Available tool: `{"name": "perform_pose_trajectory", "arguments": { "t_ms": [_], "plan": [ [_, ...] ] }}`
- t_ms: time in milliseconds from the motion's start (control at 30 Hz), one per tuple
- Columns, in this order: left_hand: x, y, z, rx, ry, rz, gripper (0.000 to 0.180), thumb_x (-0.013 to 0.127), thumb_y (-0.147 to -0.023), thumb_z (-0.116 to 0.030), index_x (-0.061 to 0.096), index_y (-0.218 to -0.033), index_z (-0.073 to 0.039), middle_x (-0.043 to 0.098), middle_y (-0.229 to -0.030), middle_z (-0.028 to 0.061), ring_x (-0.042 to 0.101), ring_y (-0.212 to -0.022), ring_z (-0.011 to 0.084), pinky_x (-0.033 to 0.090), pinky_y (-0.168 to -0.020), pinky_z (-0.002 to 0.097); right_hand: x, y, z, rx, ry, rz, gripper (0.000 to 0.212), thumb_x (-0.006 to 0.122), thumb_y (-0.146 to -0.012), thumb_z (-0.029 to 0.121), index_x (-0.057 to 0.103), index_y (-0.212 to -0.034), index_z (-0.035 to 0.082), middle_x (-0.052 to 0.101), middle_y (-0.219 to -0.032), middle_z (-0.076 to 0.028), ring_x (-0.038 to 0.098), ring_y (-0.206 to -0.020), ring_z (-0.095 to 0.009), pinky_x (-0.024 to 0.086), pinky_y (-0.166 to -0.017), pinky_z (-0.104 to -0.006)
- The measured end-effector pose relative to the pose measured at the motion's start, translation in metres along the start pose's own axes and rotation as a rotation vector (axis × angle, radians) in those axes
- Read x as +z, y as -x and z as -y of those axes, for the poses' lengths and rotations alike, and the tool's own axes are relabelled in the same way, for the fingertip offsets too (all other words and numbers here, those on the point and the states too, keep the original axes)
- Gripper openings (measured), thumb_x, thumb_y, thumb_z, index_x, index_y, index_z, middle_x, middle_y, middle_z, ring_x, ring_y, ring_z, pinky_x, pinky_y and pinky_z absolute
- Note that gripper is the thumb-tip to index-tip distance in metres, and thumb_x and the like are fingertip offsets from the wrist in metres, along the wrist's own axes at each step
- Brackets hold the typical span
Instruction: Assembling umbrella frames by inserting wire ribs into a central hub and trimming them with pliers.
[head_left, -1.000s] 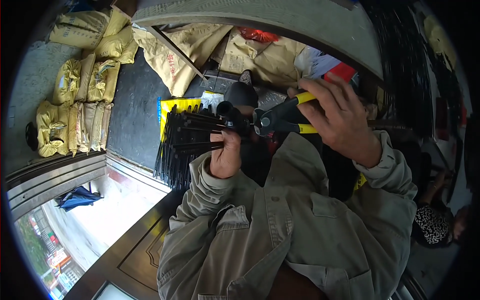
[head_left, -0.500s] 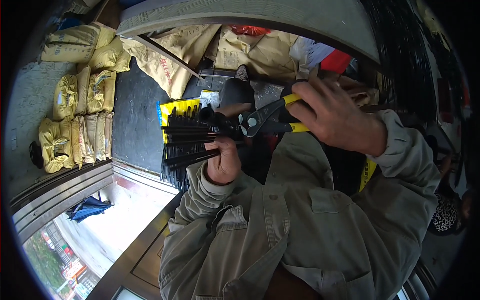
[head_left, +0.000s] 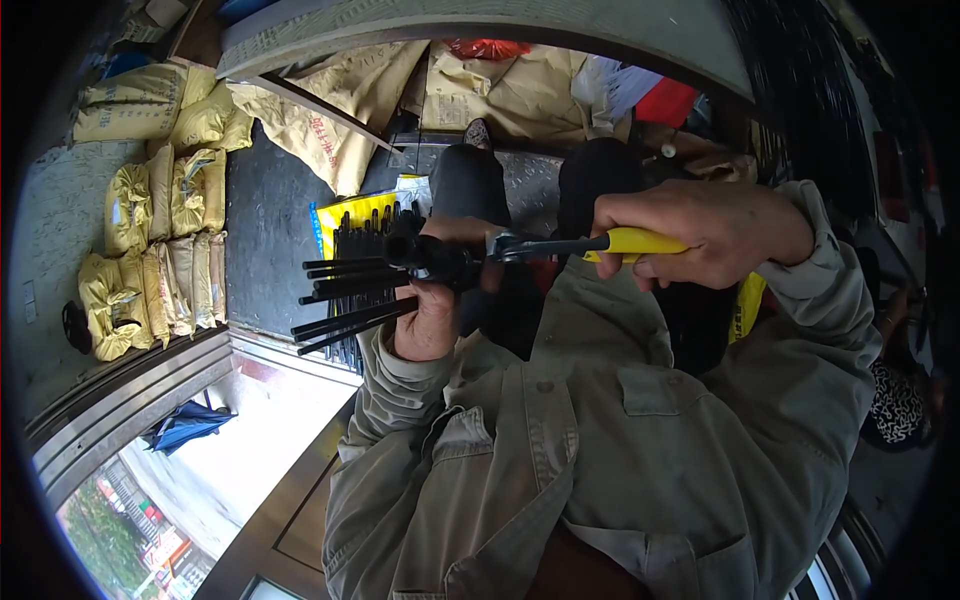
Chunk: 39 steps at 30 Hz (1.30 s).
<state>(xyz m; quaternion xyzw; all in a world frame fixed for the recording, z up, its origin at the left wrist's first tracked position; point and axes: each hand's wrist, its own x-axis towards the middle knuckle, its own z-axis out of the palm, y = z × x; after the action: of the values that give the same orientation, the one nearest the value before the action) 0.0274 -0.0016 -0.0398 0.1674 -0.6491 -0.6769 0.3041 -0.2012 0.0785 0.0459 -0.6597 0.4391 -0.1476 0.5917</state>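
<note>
Two hands are at work. The left grip (head_left: 425, 318) is closed around a black part (head_left: 430, 258), thumb on the side nearest the body, with several thin rods (head_left: 350, 295) fanning out to its left; whether these are fixed to the part cannot be told. The right grip (head_left: 705, 238) is wrapped about the yellow-handled nippers (head_left: 560, 247), whose head lies between the two grips, right beside the part. Edge-on, it does not show whether the jaws stand apart or touch the part. Good work here probably calls for a firm left grip, its fingertips clear of the head, and an even right-hand squeeze without twist. The fanned rods could snag on the pile (head_left: 345, 240) beyond the left grip.
</note>
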Motion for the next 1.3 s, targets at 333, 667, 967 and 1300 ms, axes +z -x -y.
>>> {"name": "perform_pose_trajectory", "arguments": {
  "t_ms": [333, 667, 967, 1300],
  "plan": [
    [-0.01, -0.011, 0.005, 0.015, 0.076, -0.006, 0.06, 0.036, -0.088, -0.054, 0.047, -0.109, 0.002, 0.054, -0.074, 0.0039, 0.049, -0.065, 0.0102, 0.038, -0.061, 0.0234, -0.007, -0.018, -0.015, -0.017, 0.233, -0.087, 0.02, 0.055, -0.08, 0.003, 0.045, -0.097, 0.005, 0.057, -0.087, -0.007, 0.058, -0.08, -0.024, 0.044, -0.065, -0.0357],
    [0.018, -0.043, 0.02, 0.347, -0.122, -0.144, 0.028, 0.046, -0.088, -0.022, 0.048, -0.102, 0.001, 0.056, -0.079, 0.0106, 0.051, -0.066, 0.0152, 0.042, -0.065, 0.0268, -0.116, -0.01, -0.114, 0.347, 1.276, -1.135, 0.029, 0.061, -0.077, 0.024, 0.051, -0.098, 0.007, 0.05, -0.1, -0.009, 0.054, -0.083, -0.026, 0.043, -0.072, -0.0393],
    [-0.069, -0.089, -0.051, 0.521, 0.781, -0.453, 0.035, 0.049, -0.088, -0.04, 0.047, -0.092, -0.005, 0.047, -0.07, 0.0021, 0.047, -0.063, 0.0138, 0.044, -0.068, 0.0322, 0.064, -0.081, -0.077, -0.367, 0.002, -0.593, 0.035, 0.051, -0.087, 0.03, 0.056, -0.105, 0.0, 0.053, -0.108, -0.013, 0.052, -0.103, -0.026, 0.044, -0.085, -0.0327],
    [0.012, -0.078, 0.029, -0.721, 0.703, -0.206, 0.045, 0.064, -0.08, -0.027, 0.052, -0.109, 0.005, 0.06, -0.097, 0.0135, 0.054, -0.093, 0.0213, 0.038, -0.089, 0.0361, -0.004, -0.055, -0.055, -0.966, -0.704, -1.299, 0.024, 0.058, -0.084, 0.027, 0.06, -0.087, 0.003, 0.056, -0.098, -0.012, 0.055, -0.088, -0.019, 0.044, -0.075, -0.0335]
  ]
}}
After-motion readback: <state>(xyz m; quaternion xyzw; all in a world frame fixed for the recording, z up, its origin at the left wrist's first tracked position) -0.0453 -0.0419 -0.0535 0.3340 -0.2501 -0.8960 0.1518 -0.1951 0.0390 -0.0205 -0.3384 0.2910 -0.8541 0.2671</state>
